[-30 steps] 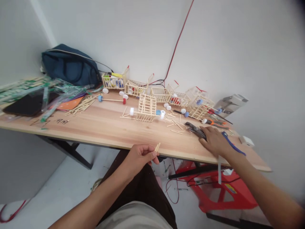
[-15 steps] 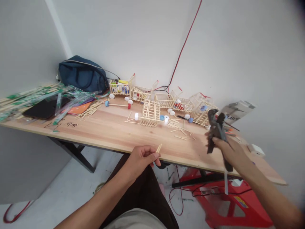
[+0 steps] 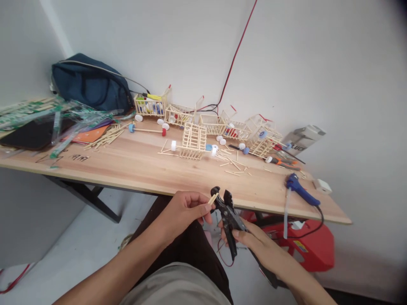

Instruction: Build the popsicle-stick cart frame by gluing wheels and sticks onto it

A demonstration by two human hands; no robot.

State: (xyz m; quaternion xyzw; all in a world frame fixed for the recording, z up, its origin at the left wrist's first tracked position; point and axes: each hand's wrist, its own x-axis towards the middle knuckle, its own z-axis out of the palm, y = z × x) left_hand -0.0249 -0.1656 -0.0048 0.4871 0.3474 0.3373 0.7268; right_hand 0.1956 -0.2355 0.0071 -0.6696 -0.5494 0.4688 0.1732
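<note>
While left hand (image 3: 190, 206) pinches thin wooden sticks (image 3: 213, 198), right hand (image 3: 257, 245) holds cutter (image 3: 231, 218).

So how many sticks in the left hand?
2 sticks show, side by side in the left hand by the black cutter: one left, one right in the picture. The hand may hide more.

Beyond the grip of the left hand (image 3: 190, 206), the tabletop (image 3: 152, 173) leaves room up to a stick cart (image 3: 193, 140). The cutter (image 3: 229, 217) blocks its right.
</note>
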